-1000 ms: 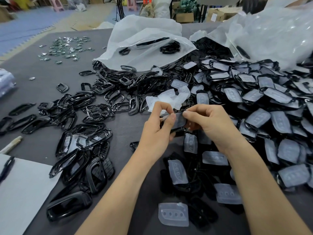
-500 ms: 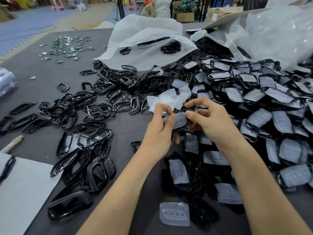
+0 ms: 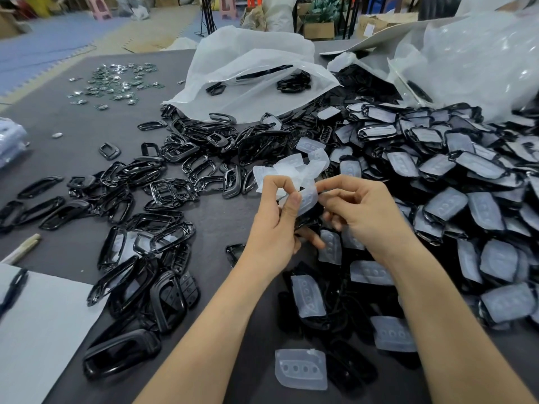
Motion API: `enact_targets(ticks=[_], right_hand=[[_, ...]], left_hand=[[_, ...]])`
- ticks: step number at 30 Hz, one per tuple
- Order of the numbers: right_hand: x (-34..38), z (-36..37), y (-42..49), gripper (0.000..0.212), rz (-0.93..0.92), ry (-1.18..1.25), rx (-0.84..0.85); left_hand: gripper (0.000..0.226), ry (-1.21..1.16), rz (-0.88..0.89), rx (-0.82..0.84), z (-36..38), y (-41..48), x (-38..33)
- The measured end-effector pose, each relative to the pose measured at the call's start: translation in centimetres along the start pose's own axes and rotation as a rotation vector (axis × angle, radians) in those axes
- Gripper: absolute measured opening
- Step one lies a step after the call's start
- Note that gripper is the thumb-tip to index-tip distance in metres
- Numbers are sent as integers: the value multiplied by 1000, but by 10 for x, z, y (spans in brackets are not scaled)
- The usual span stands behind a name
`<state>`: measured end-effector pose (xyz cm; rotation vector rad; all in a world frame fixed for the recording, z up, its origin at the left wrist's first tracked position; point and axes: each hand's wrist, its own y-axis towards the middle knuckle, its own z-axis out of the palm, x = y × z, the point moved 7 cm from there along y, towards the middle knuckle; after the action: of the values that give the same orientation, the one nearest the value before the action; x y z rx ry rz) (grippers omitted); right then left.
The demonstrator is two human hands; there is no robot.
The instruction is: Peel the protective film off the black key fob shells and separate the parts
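Both your forearms reaching forward over the table [image 3: 221, 223], left hand [image 3: 272, 225] gripping a key fob shell [image 3: 306, 218], right hand [image 3: 367, 214] pinching its film [image 3: 307, 201].

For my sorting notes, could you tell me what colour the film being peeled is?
The film is translucent milky white, with faint button dimples; the head view shows it best.

Take as the dial's centre the left hand [image 3: 274, 228] and right hand [image 3: 370, 214], which pinch one film-covered shell [image 3: 306, 201] between them above the table [image 3: 73, 147]. A clump of peeled films [image 3: 297, 167] lies just behind them at 12 and a bag [image 3: 248, 71] farther off at 12. Small metal parts [image 3: 116, 83] lie at 11, and bare frames [image 3: 175, 182] spread from 8 to 10. A sheet [image 3: 38, 339] lies at 8 with a pen [image 3: 13, 287] on it. The heap of covered shells [image 3: 466, 176] runs from 1 to 4, and a loose film [image 3: 300, 368] lies at 6.
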<state>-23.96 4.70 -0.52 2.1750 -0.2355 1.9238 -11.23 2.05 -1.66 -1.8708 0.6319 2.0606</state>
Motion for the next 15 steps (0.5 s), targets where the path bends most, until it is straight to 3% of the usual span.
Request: enact_targets(ticks=[6,12,15], right_hand=[[3,2,-2,3,10,42,20],[6,3,-4,30,20,66,11],[4,3,-3,16,23,34,14]], left_hand=[[20,22,16,17,1,1,0],[13,11,11,9,0,2,2],[12,-4,-5,3,-1,2,3]])
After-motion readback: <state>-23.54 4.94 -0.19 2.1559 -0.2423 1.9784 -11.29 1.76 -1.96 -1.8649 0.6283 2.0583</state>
